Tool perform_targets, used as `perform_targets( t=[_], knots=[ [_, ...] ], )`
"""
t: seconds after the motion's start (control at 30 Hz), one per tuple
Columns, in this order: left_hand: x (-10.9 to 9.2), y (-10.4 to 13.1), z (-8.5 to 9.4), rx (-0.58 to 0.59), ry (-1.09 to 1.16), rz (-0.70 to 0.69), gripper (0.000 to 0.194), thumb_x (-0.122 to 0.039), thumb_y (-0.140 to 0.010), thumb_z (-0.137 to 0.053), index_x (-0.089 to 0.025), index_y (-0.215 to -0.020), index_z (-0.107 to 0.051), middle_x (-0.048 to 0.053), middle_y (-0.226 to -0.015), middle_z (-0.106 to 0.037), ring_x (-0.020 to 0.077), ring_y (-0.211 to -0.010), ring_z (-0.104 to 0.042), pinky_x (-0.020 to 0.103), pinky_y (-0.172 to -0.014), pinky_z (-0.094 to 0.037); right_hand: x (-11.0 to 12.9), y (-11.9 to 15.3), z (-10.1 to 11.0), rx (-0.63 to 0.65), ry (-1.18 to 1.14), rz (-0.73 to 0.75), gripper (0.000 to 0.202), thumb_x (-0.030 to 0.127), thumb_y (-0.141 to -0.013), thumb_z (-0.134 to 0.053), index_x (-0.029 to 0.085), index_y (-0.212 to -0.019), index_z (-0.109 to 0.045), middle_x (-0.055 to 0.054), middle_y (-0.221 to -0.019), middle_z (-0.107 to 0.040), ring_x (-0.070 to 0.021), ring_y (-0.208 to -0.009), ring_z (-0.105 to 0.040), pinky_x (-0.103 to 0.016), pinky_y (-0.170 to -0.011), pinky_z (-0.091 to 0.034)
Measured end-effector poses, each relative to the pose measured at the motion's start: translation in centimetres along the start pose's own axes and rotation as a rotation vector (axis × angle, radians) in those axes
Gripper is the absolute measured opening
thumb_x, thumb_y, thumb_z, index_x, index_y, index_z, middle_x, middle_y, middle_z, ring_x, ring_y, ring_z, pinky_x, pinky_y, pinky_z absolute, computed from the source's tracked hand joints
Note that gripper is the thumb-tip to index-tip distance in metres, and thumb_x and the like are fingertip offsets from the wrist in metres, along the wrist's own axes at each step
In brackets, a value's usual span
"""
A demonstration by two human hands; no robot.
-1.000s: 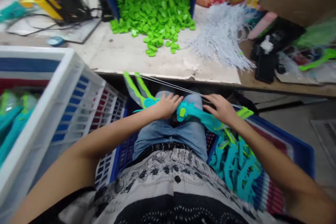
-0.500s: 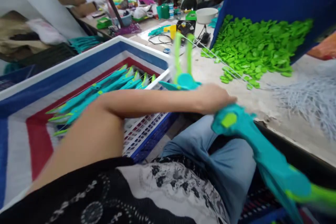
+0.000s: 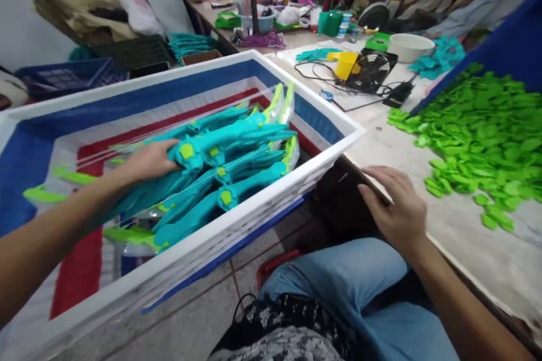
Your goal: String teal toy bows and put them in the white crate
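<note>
My left hand reaches into the white plastic crate on my left and grips a teal toy bow with lime-green tips at its middle. The bow lies on top of a stack of like teal bows in the crate. My right hand rests on the front edge of the worktable, fingers curled over the corner, holding nothing. My blue-jeaned lap is below it.
A heap of small green plastic pieces spills from a blue bin on the table. Behind are a black fan, cables, a yellow cup, a white bowl. Another person sits at the far right. A dark blue crate stands at far left.
My view has swung left from my lap to the crate. My left hand carried the teal bow from my lap into the crate. My right hand let go of the bow and moved to the table edge.
</note>
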State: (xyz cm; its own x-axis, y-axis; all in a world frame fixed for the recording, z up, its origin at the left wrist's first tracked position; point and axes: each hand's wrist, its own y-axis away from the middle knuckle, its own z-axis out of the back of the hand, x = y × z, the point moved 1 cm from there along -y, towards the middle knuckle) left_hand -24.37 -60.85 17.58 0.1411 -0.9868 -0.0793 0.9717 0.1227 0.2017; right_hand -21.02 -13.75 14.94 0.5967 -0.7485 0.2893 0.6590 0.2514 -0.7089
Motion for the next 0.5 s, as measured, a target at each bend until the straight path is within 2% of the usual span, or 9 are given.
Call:
perform_targets(
  t=[0.07, 0.13, 0.23, 0.33, 0.5],
  knots=[
    [1.1, 1.1, -2.9, 0.077, 0.062, -0.015, 0.063, -0.048, -0.07, -0.053, -0.017, -0.124, -0.054, 0.002, -0.111, -0.067, 0.0244, -0.098, -0.061, 0.024, -0.077, -0.043, 0.2, -2.0, -2.8, 0.042, -0.07, 0.054, 0.036, 0.018, -0.082, -0.064, 0.021, -0.117, -0.06, -0.009, -0.108, -0.066, -0.0244, -0.107, -0.06, -0.043, -0.095, -0.049],
    [1.4, 2.4, -5.3, 0.141, 0.146, 0.003, 0.064, -0.05, -0.067, -0.055, -0.02, -0.123, -0.055, 0.0, -0.107, -0.069, 0.0248, -0.097, -0.062, 0.024, -0.075, -0.044, 0.3, -3.2, -4.6, 0.078, -0.118, 0.079, 0.038, 0.018, -0.082, -0.063, 0.021, -0.12, -0.058, -0.01, -0.113, -0.065, -0.0248, -0.112, -0.058, -0.044, -0.097, -0.048],
    [1.2, 3.8, -7.2, 0.2, 0.255, 0.034, 0.068, -0.052, -0.063, -0.058, -0.022, -0.124, -0.056, -0.002, -0.107, -0.069, 0.0244, -0.098, -0.062, 0.023, -0.076, -0.044, 0.4, -3.9, -6.2, 0.117, -0.143, 0.104, 0.039, 0.019, -0.083, -0.062, 0.022, -0.121, -0.056, -0.009, -0.115, -0.065, -0.0251, -0.113, -0.058, -0.045, -0.098, -0.047],
    [0.9, 3.8, -6.8, 0.203, 0.312, 0.027, 0.062, -0.051, -0.067, -0.056, -0.023, -0.122, -0.056, -0.004, -0.106, -0.069, 0.0219, -0.097, -0.062, 0.022, -0.077, -0.044, 0.4, -4.1, -6.9, 0.143, -0.122, 0.111, 0.035, 0.021, -0.085, -0.06, 0.023, -0.119, -0.057, -0.008, -0.113, -0.066, -0.0251, -0.111, -0.059, -0.047, -0.099, -0.046],
    [1.1, 1.4, -4.6, 0.102, 0.182, 0.073, 0.053, -0.045, -0.074, -0.054, -0.023, -0.122, -0.055, -0.004, -0.11, -0.068, 0.0208, -0.099, -0.06, 0.022, -0.081, -0.042, 0.2, -4.0, -7.0, 0.16, -0.109, 0.085, 0.032, 0.023, -0.086, -0.057, 0.023, -0.118, -0.058, -0.008, -0.111, -0.067, -0.0251, -0.109, -0.06, -0.048, -0.099, -0.045]
  ],
)
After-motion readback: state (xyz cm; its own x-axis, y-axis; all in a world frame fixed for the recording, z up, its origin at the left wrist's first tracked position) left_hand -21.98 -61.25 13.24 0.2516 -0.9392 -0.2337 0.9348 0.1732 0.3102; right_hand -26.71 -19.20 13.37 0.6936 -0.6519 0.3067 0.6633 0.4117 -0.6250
